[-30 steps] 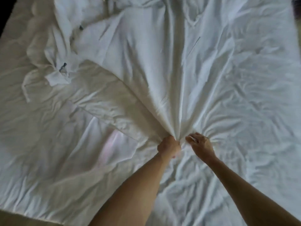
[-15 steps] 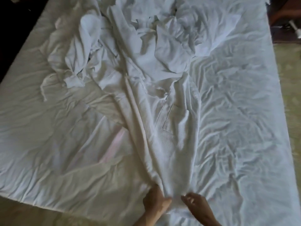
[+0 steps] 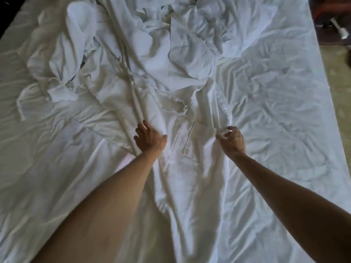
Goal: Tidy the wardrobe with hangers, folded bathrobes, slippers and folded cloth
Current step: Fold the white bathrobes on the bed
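Note:
A white waffle-weave bathrobe lies stretched lengthwise down the middle of the bed, its patch pocket facing up and its belt loose across it. My left hand rests flat on the robe's left edge with fingers spread. At the robe's right edge, my right hand pinches a fold of the fabric between curled fingers. The robe's upper part is bunched toward the head of the bed.
A second crumpled white robe lies at the upper left of the bed sheet. More rumpled white cloth is heaped at the top centre. Carpet and a dark chair base show beyond the right bed edge.
Both hands let go of the robe's hem near the bed's front edge, moved apart and reached up to its sides beside the pocket. The robe now lies flatter and wider.

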Available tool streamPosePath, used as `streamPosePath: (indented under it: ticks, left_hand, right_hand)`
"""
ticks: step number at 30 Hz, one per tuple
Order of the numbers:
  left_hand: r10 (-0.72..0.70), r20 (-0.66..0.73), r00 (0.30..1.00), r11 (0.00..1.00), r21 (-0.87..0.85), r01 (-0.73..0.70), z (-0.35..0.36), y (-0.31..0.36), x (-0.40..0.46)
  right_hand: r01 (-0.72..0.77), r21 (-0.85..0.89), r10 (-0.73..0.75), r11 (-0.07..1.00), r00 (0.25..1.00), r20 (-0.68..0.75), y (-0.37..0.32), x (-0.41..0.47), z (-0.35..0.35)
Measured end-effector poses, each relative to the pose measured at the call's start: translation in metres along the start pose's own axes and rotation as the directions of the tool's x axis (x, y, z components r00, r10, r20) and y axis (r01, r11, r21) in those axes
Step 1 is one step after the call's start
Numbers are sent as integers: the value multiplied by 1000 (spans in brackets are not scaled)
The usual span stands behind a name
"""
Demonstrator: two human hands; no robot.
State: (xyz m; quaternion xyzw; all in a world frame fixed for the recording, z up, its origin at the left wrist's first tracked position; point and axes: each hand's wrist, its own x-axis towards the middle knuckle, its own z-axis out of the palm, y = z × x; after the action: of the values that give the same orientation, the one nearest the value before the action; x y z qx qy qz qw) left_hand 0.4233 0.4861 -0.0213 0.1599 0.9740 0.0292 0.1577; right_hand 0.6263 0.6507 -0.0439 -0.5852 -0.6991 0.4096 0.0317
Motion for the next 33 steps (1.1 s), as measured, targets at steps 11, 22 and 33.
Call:
streamPosePath:
  ticks: [11, 22, 33]
  left_hand:
    - [-17, -6, 1000, 999, 35, 17, -25, 24, 116]
    - [328, 212, 921, 920, 150, -362, 3, 7, 78]
    - [416, 648, 639, 863, -59, -502, 12, -50, -98]
  right_hand:
    - [2, -77, -9, 997, 997, -83, -24, 78, 5]
    - [237, -203, -230, 950, 971, 59, -32, 41, 52]
    - [158, 24, -160, 987, 971, 177, 50, -125, 31]
